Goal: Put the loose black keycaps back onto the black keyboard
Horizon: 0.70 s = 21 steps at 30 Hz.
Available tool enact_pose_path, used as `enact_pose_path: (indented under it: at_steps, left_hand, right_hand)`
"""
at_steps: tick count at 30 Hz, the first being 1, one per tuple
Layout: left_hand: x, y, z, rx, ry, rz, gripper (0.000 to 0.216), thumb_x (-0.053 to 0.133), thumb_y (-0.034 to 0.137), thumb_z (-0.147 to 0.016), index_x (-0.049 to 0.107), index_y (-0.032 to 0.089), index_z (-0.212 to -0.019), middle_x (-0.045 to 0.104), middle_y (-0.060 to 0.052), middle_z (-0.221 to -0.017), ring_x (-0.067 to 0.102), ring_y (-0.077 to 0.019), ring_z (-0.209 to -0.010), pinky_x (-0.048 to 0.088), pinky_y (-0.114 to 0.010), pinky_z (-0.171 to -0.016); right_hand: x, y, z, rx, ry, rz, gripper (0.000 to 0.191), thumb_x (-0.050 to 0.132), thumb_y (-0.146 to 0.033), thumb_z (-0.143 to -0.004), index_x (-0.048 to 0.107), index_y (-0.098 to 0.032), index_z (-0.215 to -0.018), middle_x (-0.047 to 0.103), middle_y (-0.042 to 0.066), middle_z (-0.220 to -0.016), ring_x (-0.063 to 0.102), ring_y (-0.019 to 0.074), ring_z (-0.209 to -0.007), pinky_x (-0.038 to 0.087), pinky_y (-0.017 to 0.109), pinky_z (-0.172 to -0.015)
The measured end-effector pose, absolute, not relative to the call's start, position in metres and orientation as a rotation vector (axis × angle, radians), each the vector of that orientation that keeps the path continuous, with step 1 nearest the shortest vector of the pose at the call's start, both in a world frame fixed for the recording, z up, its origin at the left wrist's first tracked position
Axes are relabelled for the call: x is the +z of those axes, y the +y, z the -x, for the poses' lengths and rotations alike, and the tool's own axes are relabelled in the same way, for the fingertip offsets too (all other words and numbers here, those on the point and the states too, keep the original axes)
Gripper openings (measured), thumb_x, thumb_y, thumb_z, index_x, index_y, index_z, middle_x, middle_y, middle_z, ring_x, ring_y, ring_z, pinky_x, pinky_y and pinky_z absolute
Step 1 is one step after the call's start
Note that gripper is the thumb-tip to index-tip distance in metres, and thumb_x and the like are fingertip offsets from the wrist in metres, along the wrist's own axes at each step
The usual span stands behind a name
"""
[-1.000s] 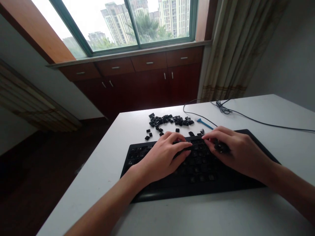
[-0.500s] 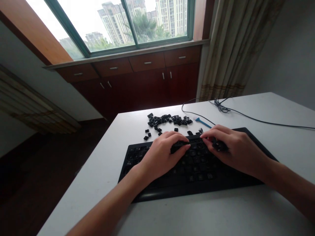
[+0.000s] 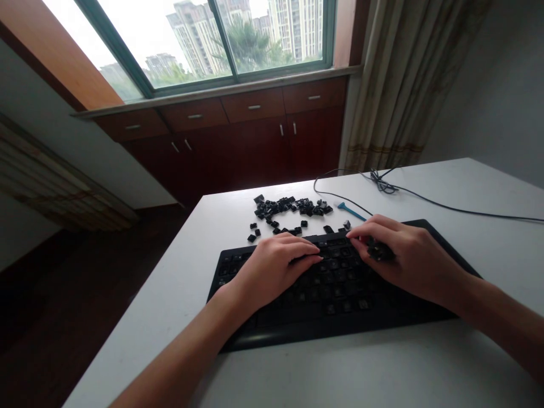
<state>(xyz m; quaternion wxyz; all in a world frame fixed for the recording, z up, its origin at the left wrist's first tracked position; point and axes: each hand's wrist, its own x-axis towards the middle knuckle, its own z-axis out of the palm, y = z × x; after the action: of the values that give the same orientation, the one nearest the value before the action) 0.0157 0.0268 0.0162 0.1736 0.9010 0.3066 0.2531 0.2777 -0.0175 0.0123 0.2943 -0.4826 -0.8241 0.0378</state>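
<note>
The left hand (image 3: pixel 270 263) had drawn back leftward over the black keyboard (image 3: pixel 335 289) within the last half second, exposing more of the upper key rows between the two grips. In my judgement this gave the right hand (image 3: pixel 410 255) freer access to those rows; its own position was practically unchanged.

Left grip: thumb and forefinger tips narrowly apart, resting low over the keys; whether a small piece lay between them could not be told. Right grip: thumb and forefinger pinched together at the keyboard's rear edge, the other fingers curled around a dark cluster (image 3: pixel 379 250), apparently keycaps.

The keyboard lay flat beneath both hands on the white table (image 3: pixel 161 306). Beyond the left fingers stood a heap of loose keycaps (image 3: pixel 270 208), with strays nearer the keyboard. A slim blue tool (image 3: pixel 351 211) and a black cable (image 3: pixel 380 182) lay beyond the right grip. The left fingers and palm obstructed the view of the keys beneath.
</note>
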Motion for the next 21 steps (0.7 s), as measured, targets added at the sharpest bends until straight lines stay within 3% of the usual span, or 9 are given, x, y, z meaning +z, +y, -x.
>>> enact_pose_path:
  at_steps: [21]
  left_hand:
    - [0.0209,0.0254,-0.0126,0.644,0.786,-2.645,0.025,0.053,0.024,-0.099,0.074,0.020,-0.111,0.071,-0.007,-0.110,0.065,-0.0178,-0.097,0.055,-0.034,-0.088]
  right_hand:
    - [0.0172,-0.0173,-0.2787,0.070,-2.141,1.305,0.017,0.058,-0.020,-0.091,0.065,-0.023,-0.106,0.070,0.004,-0.105,0.069,0.0180,-0.080,0.055,0.032,-0.074]
